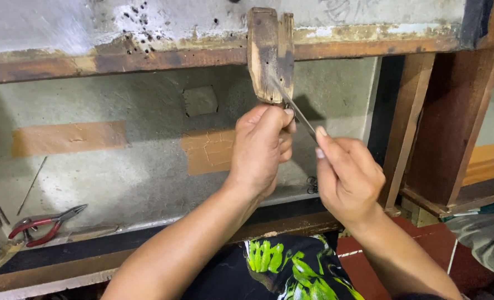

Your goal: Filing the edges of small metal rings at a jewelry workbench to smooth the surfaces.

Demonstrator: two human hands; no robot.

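A worn wooden peg point(270, 53) sticks out from the edge of a bench, just above my hands. My left hand point(262, 147) is closed right under it, pinching a small metal piece against the peg's lower tip; the piece is mostly hidden by my fingers. My right hand point(347, 175) grips a thin metal file point(294, 105) that slants up-left, its blade lying across the peg's lower front beside my left fingertips.
Red-handled pliers point(45, 223) lie on the tray floor at lower left. A thin metal rod point(31, 185) rests near them. Two orange patches point(69, 138) mark the grey tray point(147, 183). Wooden frame posts point(447, 128) stand at right. A small metal ring point(312, 185) lies between my hands.
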